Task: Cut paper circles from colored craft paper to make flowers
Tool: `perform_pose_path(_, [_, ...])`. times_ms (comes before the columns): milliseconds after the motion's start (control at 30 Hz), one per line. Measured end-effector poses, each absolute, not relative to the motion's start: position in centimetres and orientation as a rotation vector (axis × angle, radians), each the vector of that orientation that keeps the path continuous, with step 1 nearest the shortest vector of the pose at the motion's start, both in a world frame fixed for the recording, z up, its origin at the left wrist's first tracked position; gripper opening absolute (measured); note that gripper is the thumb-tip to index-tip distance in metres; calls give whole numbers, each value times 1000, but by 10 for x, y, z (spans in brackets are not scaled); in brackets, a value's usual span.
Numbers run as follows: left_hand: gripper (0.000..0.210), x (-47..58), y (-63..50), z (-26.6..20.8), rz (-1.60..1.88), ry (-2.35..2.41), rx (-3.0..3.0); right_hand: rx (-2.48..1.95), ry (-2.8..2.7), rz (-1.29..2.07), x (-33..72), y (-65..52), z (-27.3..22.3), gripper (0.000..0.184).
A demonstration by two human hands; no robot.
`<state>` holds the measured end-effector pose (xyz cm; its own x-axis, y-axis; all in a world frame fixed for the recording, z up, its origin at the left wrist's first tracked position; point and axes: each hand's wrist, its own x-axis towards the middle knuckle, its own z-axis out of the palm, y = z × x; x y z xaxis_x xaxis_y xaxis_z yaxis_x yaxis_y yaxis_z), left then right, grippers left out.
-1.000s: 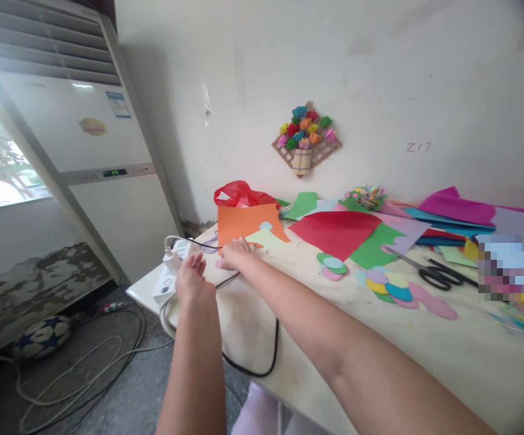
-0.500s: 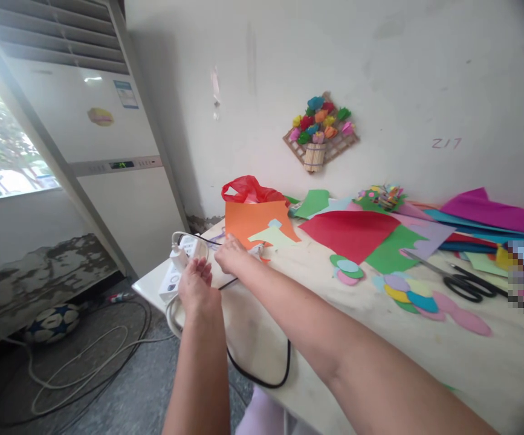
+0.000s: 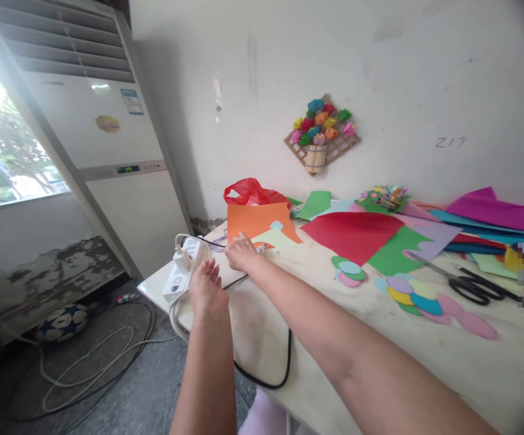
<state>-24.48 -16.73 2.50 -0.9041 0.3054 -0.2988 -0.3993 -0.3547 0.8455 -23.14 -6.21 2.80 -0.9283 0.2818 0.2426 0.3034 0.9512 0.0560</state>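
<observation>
My left hand [image 3: 207, 287] is beside the white power strip [image 3: 171, 290] on the table's left corner, palm turned up, fingers loosely stretched and holding nothing that shows. A white plug [image 3: 181, 260] stands in the strip, with a white cord looping from it. My right hand [image 3: 242, 252] is closed on a black cable [image 3: 214, 243], just in front of the orange paper sheet [image 3: 259, 219]. The cable's far end goes toward the strip; another stretch hangs in a loop off the table's front edge.
Cut coloured ovals [image 3: 411, 296], black-handled scissors [image 3: 470, 290] and a red sheet [image 3: 352, 232] lie on the table [image 3: 334, 314]. A red plastic bag [image 3: 252, 192] is at the back. A tall air conditioner [image 3: 139, 211] stands left; a ball [image 3: 64, 322] and cords [image 3: 121, 347] are on the floor.
The whole view has shifted slightly, moving the scene to the right. My left hand's fingers look a little more stretched out. My right hand stays closed on the black cable.
</observation>
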Motion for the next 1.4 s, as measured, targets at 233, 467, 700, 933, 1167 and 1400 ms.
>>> perform_pose_path(233, [17,-221,-154,41,2093,1303,-95,-295,-2632,-153,-176,-62,54,23])
perform_pose_path(467, [17,-181,-123,49,2123,997,-19,-398,-2522,42,-113,-57,57,16])
perform_pose_path(700, [20,-123,-97,52,2023,927,382,-755,-1987,806,-30,-28,61,22])
perform_pose_path(933, [29,-54,-74,46,1801,912,866,-875,-1649,1114,51,-22,55,27])
perform_pose_path(1167, [33,-17,-56,38,1538,999,1012,-1010,-1685,805,98,-14,35,21])
perform_pose_path(1400, [32,4,-38,30,1476,1205,998,-1146,-1677,527,116,-10,18,25])
